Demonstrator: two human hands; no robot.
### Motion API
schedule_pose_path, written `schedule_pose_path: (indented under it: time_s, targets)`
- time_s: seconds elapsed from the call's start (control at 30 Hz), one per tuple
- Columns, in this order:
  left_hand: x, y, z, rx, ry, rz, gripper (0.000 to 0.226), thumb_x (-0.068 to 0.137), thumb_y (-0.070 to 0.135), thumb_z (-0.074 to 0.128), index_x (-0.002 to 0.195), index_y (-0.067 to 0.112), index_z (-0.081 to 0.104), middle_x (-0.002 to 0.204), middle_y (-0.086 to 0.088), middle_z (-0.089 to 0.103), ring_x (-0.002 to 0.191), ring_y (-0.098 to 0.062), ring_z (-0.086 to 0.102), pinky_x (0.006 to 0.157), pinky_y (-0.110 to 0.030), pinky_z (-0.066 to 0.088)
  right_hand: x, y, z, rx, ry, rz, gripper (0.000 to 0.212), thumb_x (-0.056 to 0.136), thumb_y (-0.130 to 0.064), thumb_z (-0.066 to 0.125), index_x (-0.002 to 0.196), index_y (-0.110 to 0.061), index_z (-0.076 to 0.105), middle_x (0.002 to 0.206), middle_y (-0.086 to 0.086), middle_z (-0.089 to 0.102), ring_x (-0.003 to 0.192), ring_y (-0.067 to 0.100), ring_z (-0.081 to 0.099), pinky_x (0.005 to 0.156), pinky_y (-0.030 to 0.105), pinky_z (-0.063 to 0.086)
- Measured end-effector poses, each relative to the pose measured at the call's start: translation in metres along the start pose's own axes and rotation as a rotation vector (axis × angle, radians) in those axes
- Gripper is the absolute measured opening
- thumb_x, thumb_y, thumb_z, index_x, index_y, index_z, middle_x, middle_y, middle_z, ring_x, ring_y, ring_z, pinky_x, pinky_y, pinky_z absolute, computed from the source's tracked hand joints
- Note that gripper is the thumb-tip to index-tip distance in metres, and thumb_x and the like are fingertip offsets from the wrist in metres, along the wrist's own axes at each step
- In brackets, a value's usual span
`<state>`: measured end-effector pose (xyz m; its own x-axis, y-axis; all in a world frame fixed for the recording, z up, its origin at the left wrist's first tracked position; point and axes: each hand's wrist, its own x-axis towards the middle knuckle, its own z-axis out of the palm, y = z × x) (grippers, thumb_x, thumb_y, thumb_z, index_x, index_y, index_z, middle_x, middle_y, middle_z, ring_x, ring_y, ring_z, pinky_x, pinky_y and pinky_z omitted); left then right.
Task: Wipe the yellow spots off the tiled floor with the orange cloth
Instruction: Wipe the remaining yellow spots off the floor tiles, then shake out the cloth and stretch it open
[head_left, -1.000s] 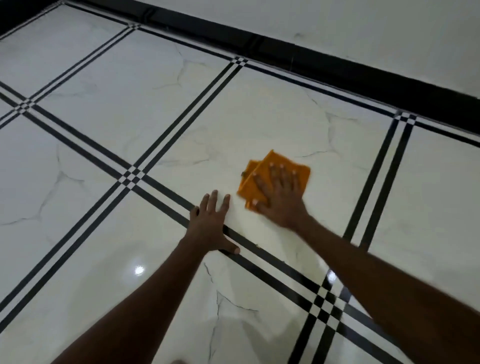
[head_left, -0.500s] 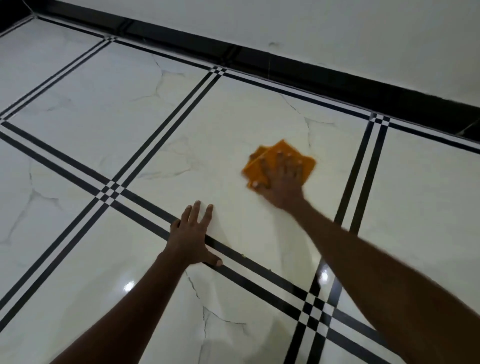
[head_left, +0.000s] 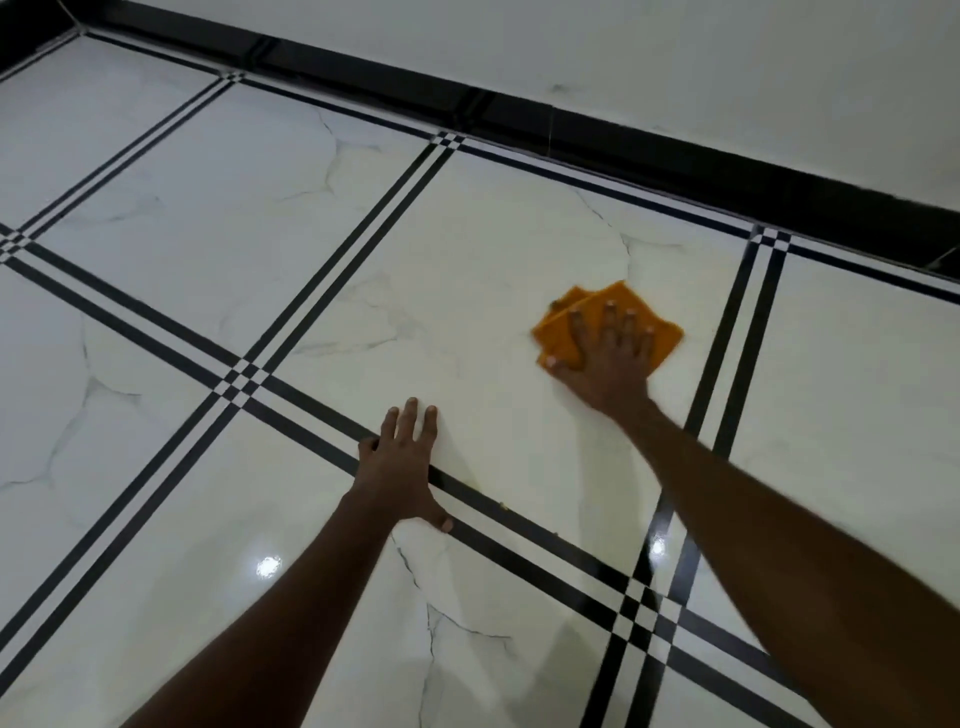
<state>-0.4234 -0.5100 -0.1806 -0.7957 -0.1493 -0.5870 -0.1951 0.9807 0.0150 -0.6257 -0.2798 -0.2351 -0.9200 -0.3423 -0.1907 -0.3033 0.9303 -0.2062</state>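
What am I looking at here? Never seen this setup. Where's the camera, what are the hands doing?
There is no robot: a person works with two bare hands. The single picture comes from a wide-angle camera worn on the person's head, looking forward and down, so both forearms reach in from the bottom edge.

The surface is a glossy white tiled floor with black double stripes between the tiles. A black skirting strip runs along the wall at the top.

The right hand lies flat, fingers spread, pressing a folded orange cloth onto the tile. The left hand rests flat on the floor across a stripe, holding nothing.

A few small yellow spots sit by the stripe to the right of the left hand, apart from the cloth.
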Motion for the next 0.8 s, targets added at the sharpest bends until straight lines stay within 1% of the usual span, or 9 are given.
schedule_pose_path:
  time_s: [0.13,0.2,0.27,0.33,0.43,0.5,0.6,0.7,0.8]
  targets:
    - [-0.001,-0.015,-0.024,-0.108,-0.054,0.021,0.121,0.072,0.046,0.083,0.160,0.019,0.004,0.168,-0.006,-0.004,0.154,-0.029,0.005,0.122,-0.048,0.022,-0.044,-0.090,0.028,-0.019,-0.043,-0.287,0.070,0.094,-0.058,0.024,0.156,-0.029,0.037,0.165,0.020,0.027,0.151,0.048,0.022,0.120,0.067,0.014]
    - [-0.003,-0.021,-0.040,-0.171,-0.059,-0.005,0.096,0.080,0.041,0.077,0.157,0.017,0.025,0.164,-0.007,0.022,0.148,-0.025,0.025,0.119,-0.037,0.029,-0.058,-0.105,0.010,0.029,-0.111,-0.261,0.057,0.101,-0.045,0.030,0.155,-0.030,0.040,0.165,0.015,0.030,0.152,0.042,0.022,0.123,0.061,0.016]
    - [-0.007,-0.024,-0.060,-0.294,-0.055,-0.072,0.075,0.084,0.044,0.073,0.148,0.018,0.044,0.150,-0.005,0.046,0.139,-0.023,0.041,0.110,-0.032,0.035,-0.057,-0.114,-0.034,0.262,-0.220,-0.169,0.043,0.105,-0.034,0.043,0.146,-0.026,0.053,0.150,0.012,0.052,0.140,0.034,0.044,0.118,0.050,0.032]
    - [-0.018,-0.020,-0.085,-0.522,-0.083,-0.123,0.057,0.088,0.042,0.070,0.137,0.018,0.057,0.140,-0.006,0.056,0.129,-0.023,0.052,0.104,-0.032,0.042,-0.053,-0.125,-0.093,0.555,-0.317,-0.074,0.033,0.103,-0.026,0.052,0.134,-0.022,0.065,0.128,0.011,0.067,0.120,0.030,0.060,0.106,0.045,0.047]
    - [-0.058,-0.019,-0.164,-1.122,-0.126,-0.189,0.021,0.096,0.018,0.061,0.114,0.008,0.065,0.122,-0.016,0.067,0.104,-0.024,0.065,0.098,-0.043,0.054,-0.061,-0.155,-0.222,0.843,-0.417,-0.075,0.027,0.102,-0.025,0.058,0.126,-0.018,0.069,0.125,0.009,0.069,0.117,0.028,0.063,0.101,0.046,0.051]
    - [-0.093,-0.026,-0.235,-1.511,-0.102,-0.172,0.023,0.098,0.015,0.054,0.117,0.002,0.061,0.121,-0.020,0.068,0.107,-0.030,0.067,0.099,-0.049,0.053,-0.072,-0.182,-0.317,0.938,-0.443,-0.142,0.024,0.102,-0.023,0.059,0.122,-0.020,0.070,0.122,0.006,0.072,0.112,0.024,0.068,0.095,0.040,0.056]
    - [-0.155,-0.038,-0.348,-1.937,-0.084,-0.003,0.036,0.100,0.023,0.048,0.128,0.003,0.057,0.127,-0.025,0.063,0.114,-0.042,0.064,0.100,-0.055,0.051,-0.092,-0.218,-0.453,0.996,-0.412,-0.260,0.020,0.098,-0.017,0.064,0.115,-0.022,0.074,0.114,0.001,0.077,0.106,0.019,0.073,0.088,0.032,0.060]
    - [-0.226,-0.054,-0.473,-2.089,-0.029,0.174,0.051,0.098,0.041,0.045,0.135,0.008,0.056,0.134,-0.020,0.061,0.121,-0.038,0.061,0.103,-0.053,0.049,-0.111,-0.258,-0.592,0.950,-0.267,-0.346,0.027,0.093,-0.022,0.071,0.119,-0.022,0.073,0.113,-0.003,0.077,0.107,0.017,0.072,0.090,0.035,0.060]
    - [-0.300,-0.070,-0.590,-2.074,0.034,0.314,0.069,0.094,0.065,0.045,0.137,0.012,0.056,0.135,-0.016,0.062,0.124,-0.036,0.060,0.107,-0.055,0.044,-0.128,-0.292,-0.718,0.908,-0.110,-0.391,0.020,0.092,-0.018,0.072,0.111,-0.018,0.075,0.104,0.001,0.078,0.098,0.020,0.075,0.087,0.038,0.061]
